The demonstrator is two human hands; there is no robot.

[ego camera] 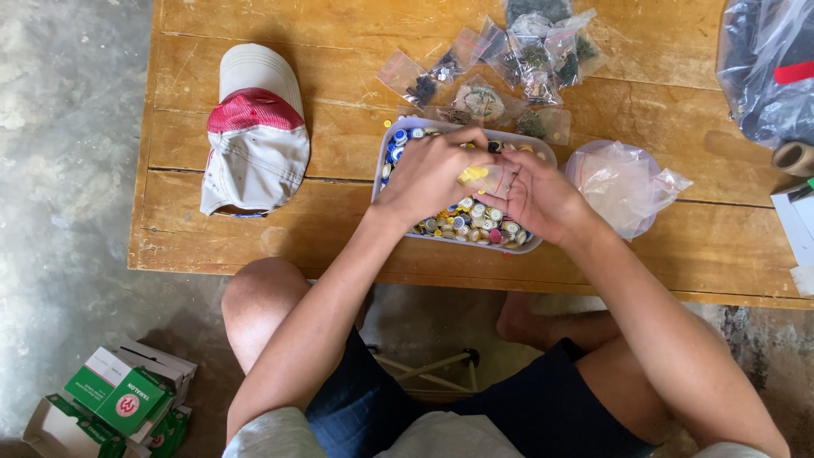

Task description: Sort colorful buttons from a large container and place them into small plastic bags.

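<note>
In the head view, the left hand (432,174) and right hand (530,197) meet over the tray of small colourful caps (517,239) at the table's (254,246) near edge, fingers pinched together on a small yellow piece (473,174). Keeping both hands low over the tray should catch anything dropped. Small clear bags (509,68) lie beyond, a cap (254,136) to the left.

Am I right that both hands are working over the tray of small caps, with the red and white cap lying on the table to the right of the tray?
Not quite: the red and white cap lies to the left of the tray, not the right, as the head view shows. The rest holds: the left hand and right hand work together over the tray of small caps on the wooden table.
</note>
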